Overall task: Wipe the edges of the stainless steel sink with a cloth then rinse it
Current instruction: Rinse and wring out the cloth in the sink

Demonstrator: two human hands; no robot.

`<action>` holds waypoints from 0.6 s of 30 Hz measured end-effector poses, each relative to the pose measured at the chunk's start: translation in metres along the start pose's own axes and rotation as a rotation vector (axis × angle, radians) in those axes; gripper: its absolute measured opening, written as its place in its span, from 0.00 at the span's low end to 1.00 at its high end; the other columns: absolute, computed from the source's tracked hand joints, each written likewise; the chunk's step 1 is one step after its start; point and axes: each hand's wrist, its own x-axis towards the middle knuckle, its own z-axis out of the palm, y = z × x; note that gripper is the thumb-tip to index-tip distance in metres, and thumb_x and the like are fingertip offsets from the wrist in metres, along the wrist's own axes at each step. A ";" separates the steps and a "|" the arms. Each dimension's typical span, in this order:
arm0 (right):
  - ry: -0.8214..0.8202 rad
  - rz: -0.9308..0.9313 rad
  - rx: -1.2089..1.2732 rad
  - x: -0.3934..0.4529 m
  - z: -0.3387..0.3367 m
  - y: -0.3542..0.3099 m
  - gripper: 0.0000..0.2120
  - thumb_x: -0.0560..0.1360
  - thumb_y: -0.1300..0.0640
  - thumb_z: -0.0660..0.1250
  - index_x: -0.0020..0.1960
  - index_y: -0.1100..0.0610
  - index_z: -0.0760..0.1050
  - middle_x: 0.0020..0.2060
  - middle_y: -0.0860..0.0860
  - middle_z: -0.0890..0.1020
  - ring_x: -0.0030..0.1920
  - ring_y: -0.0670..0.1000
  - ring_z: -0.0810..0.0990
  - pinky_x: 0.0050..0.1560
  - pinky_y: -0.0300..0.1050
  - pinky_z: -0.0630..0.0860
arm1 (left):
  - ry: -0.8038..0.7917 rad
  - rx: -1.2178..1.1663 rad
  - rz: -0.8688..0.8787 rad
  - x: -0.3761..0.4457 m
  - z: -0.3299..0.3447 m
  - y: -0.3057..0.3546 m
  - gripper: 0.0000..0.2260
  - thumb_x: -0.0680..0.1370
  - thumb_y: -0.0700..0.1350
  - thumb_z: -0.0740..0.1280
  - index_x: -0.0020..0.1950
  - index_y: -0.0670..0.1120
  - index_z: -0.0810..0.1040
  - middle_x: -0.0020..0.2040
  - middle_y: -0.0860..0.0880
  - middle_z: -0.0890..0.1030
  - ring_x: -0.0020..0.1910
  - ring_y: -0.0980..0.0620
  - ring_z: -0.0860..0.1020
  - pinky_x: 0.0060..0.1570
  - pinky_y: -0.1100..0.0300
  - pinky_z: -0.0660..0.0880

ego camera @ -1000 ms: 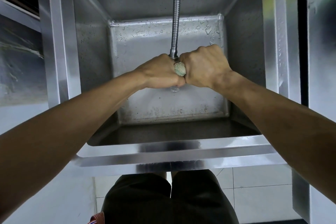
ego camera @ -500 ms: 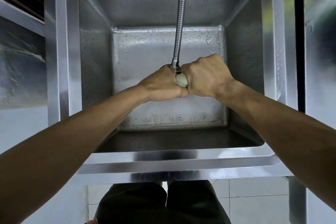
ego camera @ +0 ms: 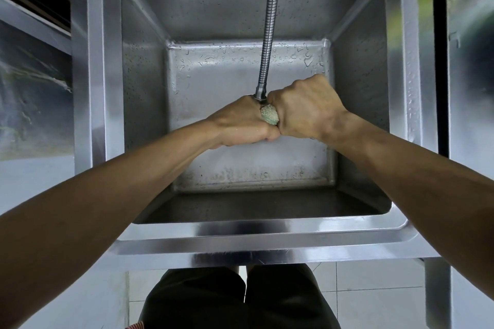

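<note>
Left hand (ego camera: 240, 123) and right hand (ego camera: 304, 107) pressed together over the sink (ego camera: 254, 230) basin, cloth (ego camera: 269, 114) wedged between them, hose (ego camera: 268, 35) end just behind them.

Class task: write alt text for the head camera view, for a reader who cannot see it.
Two hands, left hand and right hand, squeeze a bunched greenish cloth together under a flexible tap hose, above a wet stainless steel sink.
</note>
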 end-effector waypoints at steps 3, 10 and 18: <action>-0.008 0.007 0.005 0.000 -0.001 0.001 0.11 0.79 0.47 0.63 0.56 0.50 0.78 0.44 0.52 0.85 0.45 0.59 0.83 0.43 0.48 0.68 | -0.003 0.025 -0.022 0.001 -0.002 0.000 0.11 0.71 0.38 0.72 0.35 0.47 0.72 0.28 0.51 0.69 0.28 0.53 0.67 0.24 0.64 0.60; -0.013 0.005 0.026 -0.003 -0.004 -0.002 0.11 0.79 0.47 0.63 0.57 0.50 0.78 0.44 0.52 0.85 0.45 0.60 0.83 0.43 0.48 0.67 | -0.050 0.047 -0.059 0.000 -0.006 0.001 0.09 0.71 0.39 0.72 0.36 0.47 0.73 0.27 0.51 0.69 0.24 0.53 0.63 0.24 0.62 0.56; -0.222 0.115 0.530 -0.020 -0.016 0.008 0.12 0.76 0.51 0.73 0.55 0.45 0.73 0.44 0.47 0.82 0.46 0.53 0.81 0.43 0.47 0.71 | -0.242 -0.071 0.020 -0.022 -0.024 -0.011 0.12 0.80 0.54 0.71 0.47 0.45 0.78 0.35 0.51 0.75 0.28 0.55 0.69 0.24 0.64 0.63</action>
